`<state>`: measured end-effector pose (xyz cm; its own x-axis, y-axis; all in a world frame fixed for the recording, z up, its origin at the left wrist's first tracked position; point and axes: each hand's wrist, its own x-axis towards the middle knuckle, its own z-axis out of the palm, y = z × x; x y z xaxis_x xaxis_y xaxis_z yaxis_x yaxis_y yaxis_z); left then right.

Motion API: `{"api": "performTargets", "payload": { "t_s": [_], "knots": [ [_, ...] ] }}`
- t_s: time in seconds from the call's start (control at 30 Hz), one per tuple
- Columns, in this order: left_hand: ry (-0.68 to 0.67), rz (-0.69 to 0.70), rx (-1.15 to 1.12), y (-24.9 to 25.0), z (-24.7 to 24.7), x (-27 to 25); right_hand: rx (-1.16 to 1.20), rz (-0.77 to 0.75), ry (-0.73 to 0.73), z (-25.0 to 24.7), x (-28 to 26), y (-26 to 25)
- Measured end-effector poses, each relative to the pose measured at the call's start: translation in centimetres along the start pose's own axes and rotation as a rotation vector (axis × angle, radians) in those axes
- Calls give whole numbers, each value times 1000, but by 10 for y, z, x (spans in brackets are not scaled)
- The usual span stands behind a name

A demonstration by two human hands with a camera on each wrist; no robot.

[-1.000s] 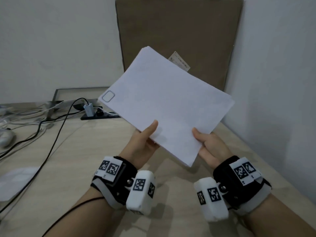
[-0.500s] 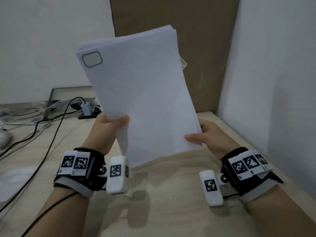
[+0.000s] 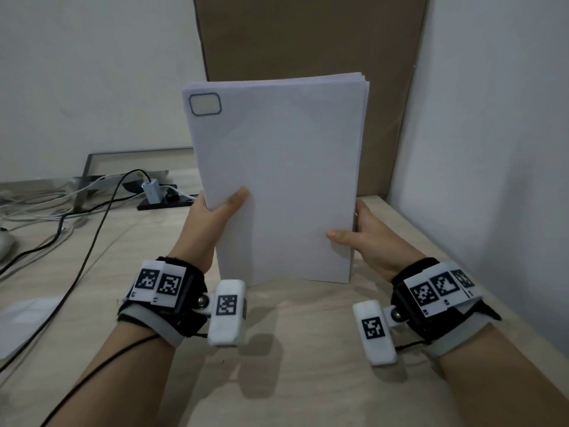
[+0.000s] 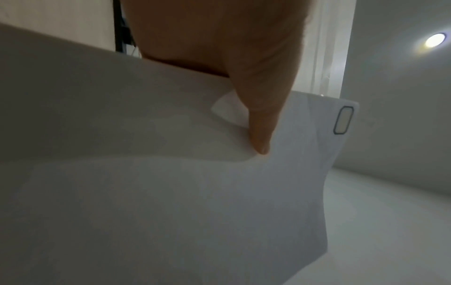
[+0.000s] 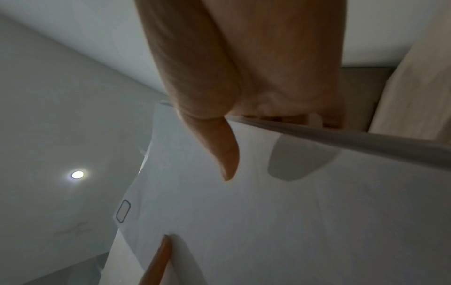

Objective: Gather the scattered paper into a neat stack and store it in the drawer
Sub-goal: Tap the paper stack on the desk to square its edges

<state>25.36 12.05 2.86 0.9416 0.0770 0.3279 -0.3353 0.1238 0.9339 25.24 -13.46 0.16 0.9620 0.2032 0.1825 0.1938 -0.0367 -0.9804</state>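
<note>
A stack of white paper (image 3: pixel 277 180) stands upright on its short edge on the wooden desk (image 3: pixel 308 349), a small rounded rectangle printed at its top left corner. My left hand (image 3: pixel 215 217) grips the stack's left edge, thumb on the front sheet. My right hand (image 3: pixel 363 238) grips the right edge low down, thumb across the front. The left wrist view shows the thumb (image 4: pixel 261 123) pressed on the paper (image 4: pixel 171 192). In the right wrist view the thumb (image 5: pixel 219 146) lies on the paper (image 5: pixel 292 221), fingers behind it. The drawer is not in view.
A tall brown cardboard sheet (image 3: pixel 308 41) leans against the wall behind the stack. Black and white cables (image 3: pixel 92 211) and a dark power strip (image 3: pixel 166 200) lie at the back left. Another white sheet (image 3: pixel 21 322) rests at the desk's left edge. A white wall (image 3: pixel 492 149) closes the right side.
The stack has swung from tilted and raised to upright, its lower edge now down on the desk. Both hands slid to its side edges and moved lower.
</note>
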Motion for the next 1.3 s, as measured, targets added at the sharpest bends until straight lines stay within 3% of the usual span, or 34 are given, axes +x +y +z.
{"api": "performTargets", "payload": {
  "t_s": [0.1,0.27,0.53,0.77,0.97,1.3],
  "knots": [
    [58,25,-26,3,5,1,5,-19,-5,3,1,-1],
    [-12,-15,-20,11,8,3,98,-45,20,4,4,-2],
    [-12,9,-24,25,11,11,113,-108,68,8,9,-7],
    [28,38,-37,37,11,29,144,-202,197,18,38,-63],
    [-72,25,-50,38,4,33,118,-254,264,28,39,-62],
    [92,101,-67,36,11,38,169,-346,345,26,55,-76]
  ]
}}
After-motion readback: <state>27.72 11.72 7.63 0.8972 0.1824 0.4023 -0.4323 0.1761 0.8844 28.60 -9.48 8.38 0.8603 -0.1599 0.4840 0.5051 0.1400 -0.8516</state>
